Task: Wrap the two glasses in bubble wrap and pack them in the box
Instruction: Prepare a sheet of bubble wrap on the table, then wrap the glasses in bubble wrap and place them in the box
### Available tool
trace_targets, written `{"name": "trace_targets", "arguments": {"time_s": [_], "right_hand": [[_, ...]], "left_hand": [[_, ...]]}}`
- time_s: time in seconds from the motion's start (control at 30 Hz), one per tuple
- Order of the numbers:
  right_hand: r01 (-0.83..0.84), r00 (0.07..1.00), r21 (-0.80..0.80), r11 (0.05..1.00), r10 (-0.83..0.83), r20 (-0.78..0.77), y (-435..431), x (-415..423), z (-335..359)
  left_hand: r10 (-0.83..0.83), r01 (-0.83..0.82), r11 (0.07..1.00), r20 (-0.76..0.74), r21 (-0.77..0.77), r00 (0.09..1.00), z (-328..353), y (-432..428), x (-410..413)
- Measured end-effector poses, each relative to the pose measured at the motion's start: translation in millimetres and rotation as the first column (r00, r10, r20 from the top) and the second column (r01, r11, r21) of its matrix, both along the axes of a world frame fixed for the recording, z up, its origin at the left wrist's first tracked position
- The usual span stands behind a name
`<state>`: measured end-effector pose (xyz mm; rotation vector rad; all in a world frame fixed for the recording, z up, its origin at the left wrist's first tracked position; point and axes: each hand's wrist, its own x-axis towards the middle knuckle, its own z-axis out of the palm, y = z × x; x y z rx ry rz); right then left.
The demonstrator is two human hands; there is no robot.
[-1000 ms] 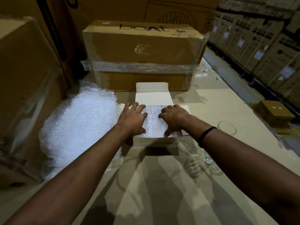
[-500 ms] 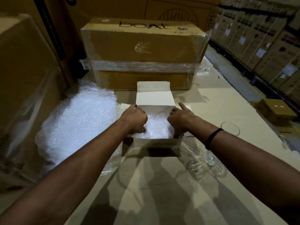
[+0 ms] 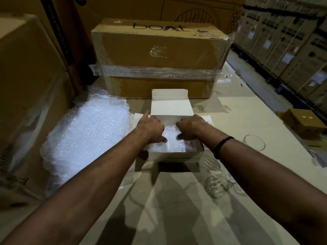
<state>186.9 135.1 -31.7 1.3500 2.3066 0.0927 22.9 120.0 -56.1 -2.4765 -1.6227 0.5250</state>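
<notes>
my left hand and right hand push bubble wrap down into the white box; pinching or pressing, i cannot tell. i should flatten it into corners. the upright glass and nearer glass wait bare at right.

One left hand, one right hand, one white box.

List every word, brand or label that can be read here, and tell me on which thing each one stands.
"boAt": printed on the top face of the large taped cardboard box.
Small print just under that logo: too blurred to read.
White labels on the stacked cartons at the right: too small and blurred to read.
Small white box: no text visible.
</notes>
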Motion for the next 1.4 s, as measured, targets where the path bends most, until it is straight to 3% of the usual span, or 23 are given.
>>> {"name": "trace_targets", "arguments": {"time_s": [0.2, 0.33, 0.4, 0.53, 0.63, 0.73, 0.87, 0.93, 1.03, 1.17, 1.27, 1.4], "right_hand": [[-0.037, 0.999, -0.027, 0.999, 0.037, 0.004, -1, 2, -44], [-0.079, 0.996, 0.075, 0.994, 0.076, 0.035, -4, 10, -19], [-0.087, 0.990, 0.089, 0.992, 0.076, 0.122, -7, 18, -6], [-0.024, 0.969, 0.023, 0.999, 0.018, 0.246, -17, 25, -9], [-0.013, 0.965, 0.046, 0.999, 0.001, 0.263, -25, 21, -16], [0.029, 0.975, 0.034, 0.999, -0.036, 0.221, -27, 21, -12], [0.084, 0.996, 0.058, 0.995, -0.084, -0.009, -39, 36, 12], [0.129, 0.979, 0.114, 0.985, -0.108, -0.171, -53, 48, 26], [0.274, 0.901, 0.191, 0.943, -0.182, -0.394, -69, 79, 43], [0.486, 0.771, 0.164, 0.858, -0.333, -0.543, -85, 143, 50], [0.580, 0.711, 0.082, 0.810, -0.455, -0.536, -96, 194, 36], [0.605, 0.668, -0.042, 0.795, -0.536, -0.517, -101, 234, 0]], "left_hand": [[0.041, -0.040, 0.999, -0.142, 0.006, 0.989, -15, -9, 10], [0.019, -0.018, 0.999, -0.027, 0.046, 0.999, -6, -10, 3], [0.001, 0.000, 0.998, -0.011, 0.070, 1.000, 2, -12, -3], [0.038, -0.044, 0.998, -0.145, -0.038, 0.989, 4, -20, 2], [0.084, -0.099, 0.992, -0.164, -0.082, 0.983, -2, -22, 11], [0.075, -0.076, 0.997, -0.064, -0.018, 0.995, 2, -26, 7], [0.060, -0.082, 0.991, 0.196, 0.109, 0.979, 16, -48, -6], [-0.013, -0.123, 0.958, 0.468, 0.259, 0.883, 10, -71, -5], [-0.217, -0.147, 0.911, 0.751, 0.385, 0.624, -7, -111, 12], [-0.175, -0.015, 0.977, 0.850, 0.211, 0.497, -29, -145, 65], [-0.051, 0.066, 0.998, 0.880, 0.022, 0.473, -36, -159, 108], [0.028, 0.106, 0.991, 0.902, -0.082, 0.430, -39, -156, 155]]}}
